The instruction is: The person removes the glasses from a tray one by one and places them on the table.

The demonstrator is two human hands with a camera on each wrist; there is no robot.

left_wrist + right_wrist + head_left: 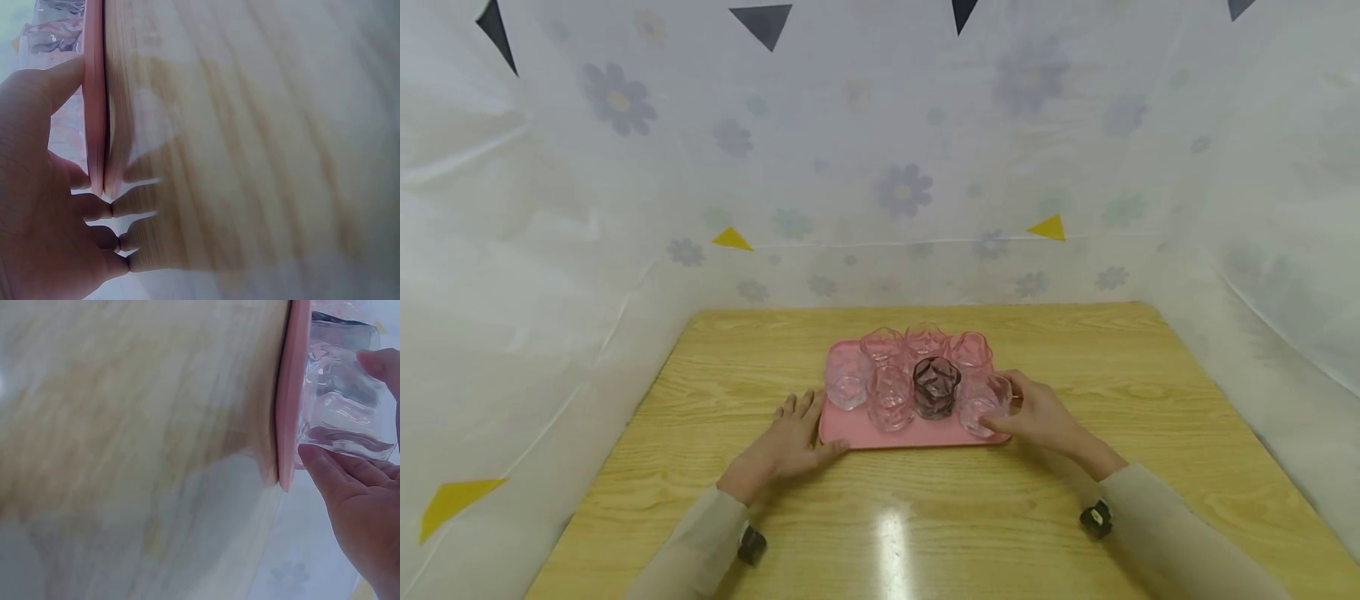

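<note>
A pink tray lies on the wooden table with several faceted drinking glasses standing on it in two rows. My right hand holds the clear glass at the front row's right end, thumb on the near side and fingers around the far side. In the right wrist view this glass stands at the tray's edge. Beside it is a dark grey glass, then clear glasses, including one left of it. My left hand, fingers spread, rests at the tray's front left corner, thumb against the front rim.
Three clear glasses, one of them in the middle, form the back row. Around the tray extends the wood-grained table. Pale flower-printed sheeting encloses the back and both sides.
</note>
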